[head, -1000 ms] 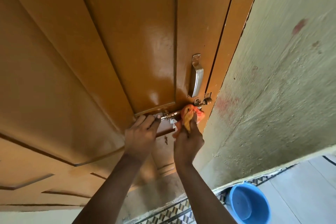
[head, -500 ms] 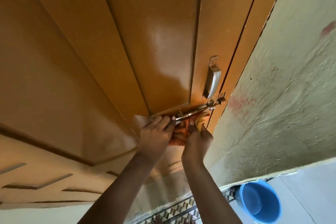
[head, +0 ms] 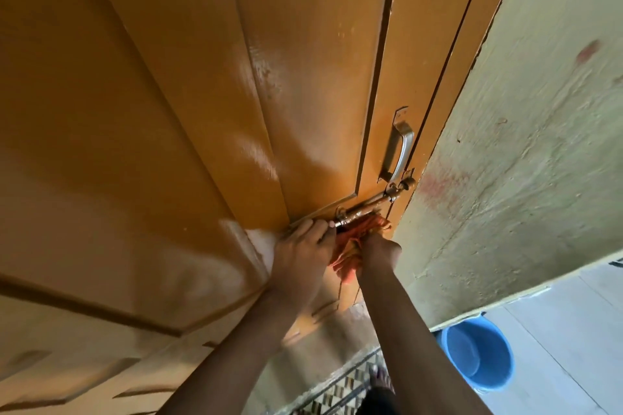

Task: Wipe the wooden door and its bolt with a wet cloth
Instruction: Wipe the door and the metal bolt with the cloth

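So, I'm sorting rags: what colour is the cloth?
Orange cloth, clearest in the head view.

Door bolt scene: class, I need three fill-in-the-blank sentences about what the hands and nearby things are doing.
1. The right hand presses an orange ____ under the bolt.
2. The left hand grips the bolt's ____ end.
3. The bucket on the floor is ____ in colour.

Missing words: cloth; left; blue

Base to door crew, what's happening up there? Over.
Left hand grips bolt end. Right hand holds orange cloth under bolt. Nothing in the way.
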Tool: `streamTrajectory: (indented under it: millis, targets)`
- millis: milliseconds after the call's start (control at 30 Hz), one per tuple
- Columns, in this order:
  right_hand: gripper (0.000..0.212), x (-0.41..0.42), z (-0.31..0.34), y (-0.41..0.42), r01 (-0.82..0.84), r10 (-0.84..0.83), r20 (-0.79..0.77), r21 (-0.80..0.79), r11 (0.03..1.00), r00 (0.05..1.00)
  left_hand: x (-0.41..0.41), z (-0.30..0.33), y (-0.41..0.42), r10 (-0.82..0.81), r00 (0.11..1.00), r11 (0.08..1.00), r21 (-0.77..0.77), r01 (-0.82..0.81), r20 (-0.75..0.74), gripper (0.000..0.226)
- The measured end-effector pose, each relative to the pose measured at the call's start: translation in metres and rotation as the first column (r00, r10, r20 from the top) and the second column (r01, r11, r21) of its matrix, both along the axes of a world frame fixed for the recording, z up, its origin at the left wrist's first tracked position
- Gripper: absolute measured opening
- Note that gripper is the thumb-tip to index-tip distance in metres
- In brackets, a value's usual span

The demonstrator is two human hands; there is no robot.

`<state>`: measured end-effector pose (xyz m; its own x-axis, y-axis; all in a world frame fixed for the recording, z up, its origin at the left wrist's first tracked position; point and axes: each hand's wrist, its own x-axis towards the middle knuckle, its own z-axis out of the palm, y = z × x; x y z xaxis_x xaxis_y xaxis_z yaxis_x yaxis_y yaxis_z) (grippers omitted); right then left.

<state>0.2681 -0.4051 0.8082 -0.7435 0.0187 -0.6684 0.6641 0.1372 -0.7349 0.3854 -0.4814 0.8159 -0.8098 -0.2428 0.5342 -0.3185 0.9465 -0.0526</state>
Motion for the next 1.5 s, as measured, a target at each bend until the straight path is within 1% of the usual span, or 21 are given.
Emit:
streamTrajectory:
  millis: [67, 133, 200, 233, 267, 333, 367, 433, 533, 633, 700, 833, 933, 1000, 1067, 1100, 1167, 1233, 1300, 1367, 1500]
  targets:
    - [0.026, 0.002, 0.004, -0.005, 0.027, -0.027, 0.001, 0.001, 1.000, 1.000, 0.000, -0.002, -0.002, -0.021, 1.000, 1.000, 0.012, 0.021, -0.022, 0.023]
    - [0.025, 0.016, 0.004, -0.004, 0.009, -0.006, -0.123, 0.023, 1.000, 0.992, 0.000, -0.003, -0.004, -0.025, 0.999, 0.999, 0.031, 0.026, -0.036, 0.033]
    - [0.031, 0.033, -0.003, 0.003, -0.098, 0.103, -0.243, 0.030, 0.995, 0.964, 0.001, -0.004, -0.003, -0.005, 0.999, 0.998, 0.055, 0.007, -0.033, 0.036]
    - [0.031, 0.037, -0.007, 0.008, -0.154, 0.159, -0.247, 0.038, 0.987, 0.956, 0.001, -0.006, -0.003, 0.002, 1.000, 0.997, 0.077, 0.000, -0.015, 0.037]
    - [0.030, 0.036, -0.011, 0.011, -0.184, 0.189, -0.219, 0.046, 0.982, 0.957, 0.001, -0.007, -0.004, 0.005, 1.000, 0.995, 0.102, -0.004, -0.006, 0.038]
    - [0.024, 0.028, -0.013, 0.011, -0.198, 0.200, -0.055, 0.036, 0.980, 0.978, 0.002, -0.008, -0.005, 0.008, 1.000, 0.990, 0.144, -0.008, -0.001, 0.037]
    - [0.022, 0.024, -0.013, 0.012, -0.191, 0.190, 0.036, 0.028, 0.981, 0.981, 0.002, -0.007, -0.006, 0.005, 1.000, 0.986, 0.165, -0.005, 0.002, 0.033]
    - [0.022, 0.020, -0.016, 0.015, -0.144, 0.138, 0.124, 0.036, 0.989, 0.983, 0.004, -0.003, -0.007, -0.025, 1.000, 0.975, 0.220, 0.024, 0.002, 0.020]
    - [0.020, 0.026, -0.018, 0.023, -0.031, 0.024, 0.107, 0.061, 0.998, 0.994, 0.005, 0.002, -0.009, -0.028, 0.999, 0.947, 0.318, 0.037, -0.035, 0.029]
    - [0.013, 0.027, -0.008, 0.012, 0.020, -0.021, 0.059, 0.027, 0.999, 0.998, 0.003, -0.003, -0.009, -0.013, 0.996, 0.958, 0.285, 0.038, -0.087, 0.019]
    - [0.017, 0.025, -0.001, -0.003, 0.007, -0.006, 0.043, -0.020, 1.000, 0.999, 0.002, -0.005, -0.011, -0.029, 0.994, 0.964, 0.261, 0.056, -0.106, 0.023]
    - [0.020, 0.030, 0.004, -0.018, 0.078, -0.077, 0.012, -0.110, 0.991, 0.997, 0.001, -0.010, -0.014, -0.044, 0.997, 0.962, 0.268, 0.060, -0.065, 0.018]
    - [0.021, 0.040, 0.008, -0.011, 0.058, -0.074, -0.083, -0.186, 0.981, 0.994, 0.000, -0.012, -0.014, -0.044, 0.997, 0.959, 0.277, 0.060, -0.063, 0.018]
    - [0.021, 0.046, 0.010, -0.007, -0.010, -0.012, -0.165, -0.131, 0.991, 0.986, 0.000, -0.012, -0.014, -0.057, 0.996, 0.957, 0.280, 0.075, -0.071, 0.019]
    - [0.017, 0.042, 0.009, -0.010, -0.021, 0.012, -0.144, -0.062, 0.998, 0.989, 0.000, -0.012, -0.015, -0.075, 0.994, 0.960, 0.264, 0.093, -0.078, 0.015]
    - [0.015, 0.037, 0.010, -0.012, 0.006, -0.011, -0.087, -0.052, 0.999, 0.996, -0.001, -0.011, -0.016, -0.073, 0.994, 0.963, 0.254, 0.091, -0.079, 0.016]
    - [0.013, 0.026, 0.015, -0.016, 0.069, -0.067, 0.033, -0.068, 0.995, 0.997, 0.000, -0.010, -0.017, -0.075, 0.996, 0.966, 0.244, 0.087, -0.057, 0.020]
    - [0.013, 0.018, 0.016, -0.018, 0.078, -0.072, 0.076, -0.081, 0.994, 0.994, 0.002, -0.006, -0.017, -0.077, 0.997, 0.965, 0.250, 0.081, -0.025, 0.023]
    - [0.011, 0.019, 0.016, -0.017, 0.087, -0.083, 0.051, -0.079, 0.993, 0.995, 0.002, -0.001, -0.015, -0.083, 0.996, 0.964, 0.251, 0.084, -0.012, 0.026]
    - [0.018, 0.021, 0.014, -0.015, 0.078, -0.081, -0.042, -0.057, 0.995, 0.996, 0.003, 0.002, -0.013, -0.076, 0.997, 0.964, 0.255, 0.079, -0.020, 0.033]
    - [0.026, 0.029, 0.006, -0.013, -0.018, 0.029, -0.216, 0.053, 0.998, 0.976, 0.004, 0.003, -0.010, -0.066, 0.997, 0.962, 0.264, 0.073, -0.035, 0.047]
